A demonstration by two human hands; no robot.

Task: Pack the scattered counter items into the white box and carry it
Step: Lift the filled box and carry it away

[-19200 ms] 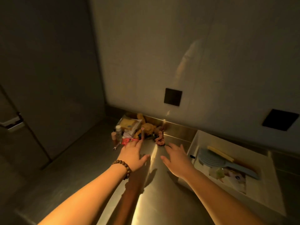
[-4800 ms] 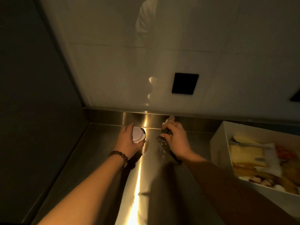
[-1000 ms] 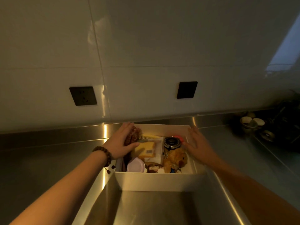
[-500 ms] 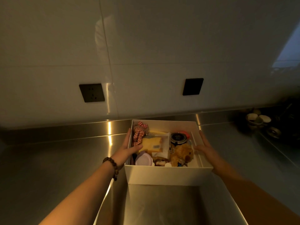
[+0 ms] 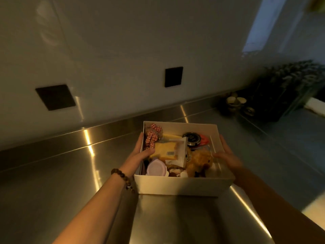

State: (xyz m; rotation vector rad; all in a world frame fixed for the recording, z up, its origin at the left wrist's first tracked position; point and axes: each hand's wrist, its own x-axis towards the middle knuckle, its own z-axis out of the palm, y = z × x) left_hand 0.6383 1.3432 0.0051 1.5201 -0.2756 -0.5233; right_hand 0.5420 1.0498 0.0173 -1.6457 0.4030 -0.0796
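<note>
So only 1 view to go on, the head cam, looking down at a steel counter (image 5: 52, 182) in pretty dim warm light.

Both hands are on the white box (image 5: 181, 186). The left hand (image 5: 139, 155) is clamped on the left wall, thumb hooked over the rim to the inside, other fingers (image 5: 140, 140) flat along the outside. The right hand (image 5: 227, 156) mirrors it on the right wall, thumb over the rim, fingers running along the outside. So both are gripping the box, not any item.

Between the 2 thumbs the box is full: a red checked scrunchie (image 5: 151, 140) just past the left thumb, a yellow packet (image 5: 166, 150) beside it, a pale round lid (image 5: 156, 169) nearer the wrist, a black tin (image 5: 193, 139) toward the far wall, and a brown plush toy (image 5: 198, 162) just inside the right thumb. Nothing loose on the counter around the hands that I can see. Some cups (image 5: 235, 101) sit well off beyond the right hand, but those look like part of the kitchen, not the scattered stuff.

My read: packing is done and this is the carry step, right at the start. Can't tell if the box is off the counter yet or just resting on it.

Next move needs an even lift with both hands so it stays level. It has no lid, and the toy and packet sit high, so any tilt could spill them.
</note>
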